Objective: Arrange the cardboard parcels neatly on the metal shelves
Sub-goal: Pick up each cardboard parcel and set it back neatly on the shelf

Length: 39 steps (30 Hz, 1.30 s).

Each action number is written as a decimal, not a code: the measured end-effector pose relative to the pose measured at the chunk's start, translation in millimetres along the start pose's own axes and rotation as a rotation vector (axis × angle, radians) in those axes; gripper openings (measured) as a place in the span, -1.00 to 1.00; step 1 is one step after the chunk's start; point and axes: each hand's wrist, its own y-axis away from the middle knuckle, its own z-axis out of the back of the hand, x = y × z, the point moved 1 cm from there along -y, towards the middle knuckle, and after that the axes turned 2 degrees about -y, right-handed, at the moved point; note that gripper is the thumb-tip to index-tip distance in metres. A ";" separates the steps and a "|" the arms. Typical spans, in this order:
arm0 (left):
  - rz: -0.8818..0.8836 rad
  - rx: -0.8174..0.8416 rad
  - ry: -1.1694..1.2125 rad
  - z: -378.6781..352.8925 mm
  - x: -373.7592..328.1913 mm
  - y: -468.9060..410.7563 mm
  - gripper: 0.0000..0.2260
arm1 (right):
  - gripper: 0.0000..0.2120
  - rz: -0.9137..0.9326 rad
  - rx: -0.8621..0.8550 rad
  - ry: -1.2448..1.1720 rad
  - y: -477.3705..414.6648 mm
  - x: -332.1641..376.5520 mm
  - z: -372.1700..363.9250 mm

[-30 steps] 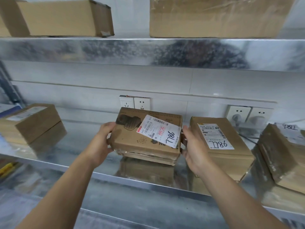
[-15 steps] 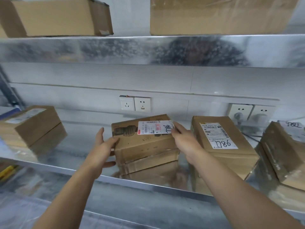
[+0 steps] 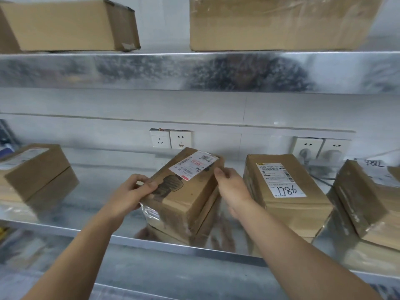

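One cardboard parcel (image 3: pixel 184 198) of six is gripped by left hand (image 3: pixel 129 193) and right hand (image 3: pixel 232 187), three beside it, two above.

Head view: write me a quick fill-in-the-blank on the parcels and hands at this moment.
1. The left hand grips the held parcel at its near left corner, and the right hand grips its ____ side.
2. The neighbouring parcel just to its right bears the handwritten number ____.
3. The held parcel's white label sits on its ____ face.
Missing words: right; 7786; top.
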 end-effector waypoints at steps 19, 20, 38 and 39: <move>-0.690 -0.248 -0.468 -132.8 -77.0 38.9 -0.65 | -0.66 0.196 -0.313 0.230 25.0 33.6 198.9; -0.702 -0.141 -0.442 -153.2 -81.1 44.9 -0.68 | -0.68 0.157 -0.306 0.219 22.3 26.8 206.0; 0.237 0.289 0.319 -273.3 -60.4 50.0 -0.52 | -0.20 -0.284 -0.026 -0.253 -21.9 -82.8 221.0; 0.234 0.292 0.324 -272.9 -61.1 50.3 -0.52 | -0.12 -0.270 -0.005 -0.259 -25.5 -89.3 223.6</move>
